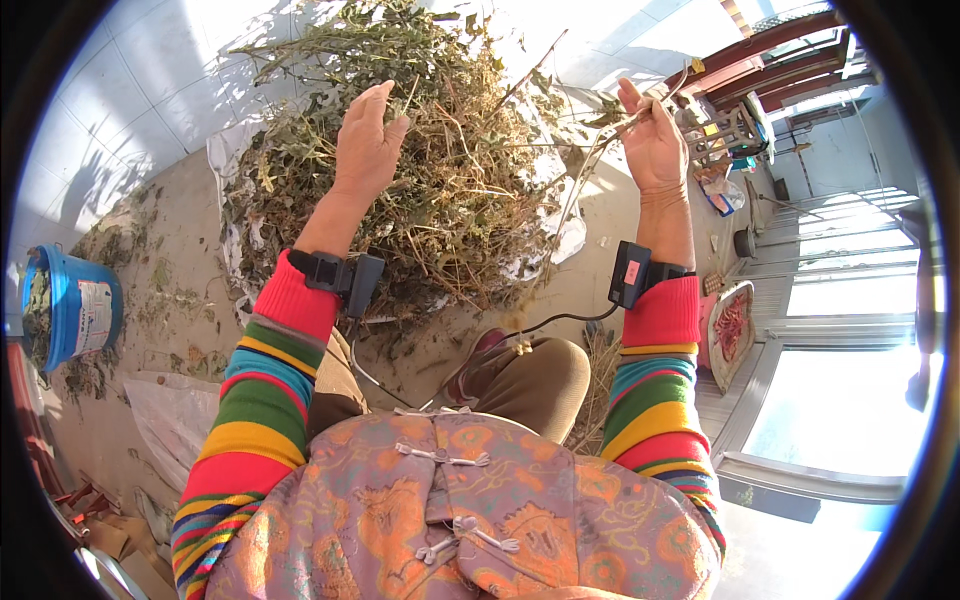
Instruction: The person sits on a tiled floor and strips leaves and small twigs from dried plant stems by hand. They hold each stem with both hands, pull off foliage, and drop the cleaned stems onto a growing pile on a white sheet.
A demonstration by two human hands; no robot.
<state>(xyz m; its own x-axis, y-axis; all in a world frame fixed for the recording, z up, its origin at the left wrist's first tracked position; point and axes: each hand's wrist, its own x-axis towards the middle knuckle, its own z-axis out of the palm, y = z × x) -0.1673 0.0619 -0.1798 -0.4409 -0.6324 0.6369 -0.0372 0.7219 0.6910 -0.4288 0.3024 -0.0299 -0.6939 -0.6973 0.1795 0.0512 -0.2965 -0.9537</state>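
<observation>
In front of me a large heap of dried plants (450,195), with crumpled leaves and thin stalks, lies on a white sheet (219,161) on the floor. My left hand (370,142) is raised over the heap's left side, thumb apart from the fingers. A thin straw shows by its thumb, but no grip on it is plain. To the right of the heap, my right hand (654,142) pinches a long dry branching stalk (589,161) between thumb and finger. The stalk's lower end hangs down towards my knee, with small pale pods (521,346) at its tip.
A blue bucket (97,315) with dry leaves stands at the left. Clear plastic sheeting (161,412) lies nearer. A tray of red pods (731,330) sits at the right, beside a glazed metal-framed door (780,397). Dry stalks (596,390) lie by my right knee; a black cable (562,316) runs from my right wrist.
</observation>
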